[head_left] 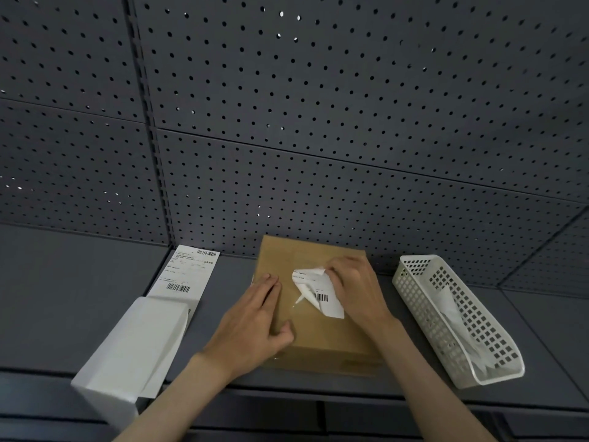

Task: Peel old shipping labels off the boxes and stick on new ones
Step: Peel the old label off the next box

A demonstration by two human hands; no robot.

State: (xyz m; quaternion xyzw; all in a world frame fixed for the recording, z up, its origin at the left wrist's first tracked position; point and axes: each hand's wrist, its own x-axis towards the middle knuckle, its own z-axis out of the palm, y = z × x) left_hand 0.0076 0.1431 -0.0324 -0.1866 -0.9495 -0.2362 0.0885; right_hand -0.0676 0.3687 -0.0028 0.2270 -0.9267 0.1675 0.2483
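Note:
A brown cardboard box [322, 333] lies flat on the grey shelf in front of me. On its top a white shipping label [314, 290] with a barcode is crumpled and partly lifted off the cardboard. My right hand [353, 287] pinches the label's upper right corner. My left hand [255, 317] lies flat with spread fingers on the box's left side, pressing it down. A flat sheet of new labels [186, 275] with barcodes lies to the left of the box.
A white box [134, 352] sits at the front left, over the near end of the label sheet. A white perforated plastic basket [459, 317] with crumpled white paper inside stands to the right. A grey pegboard wall [318, 122] rises behind the shelf.

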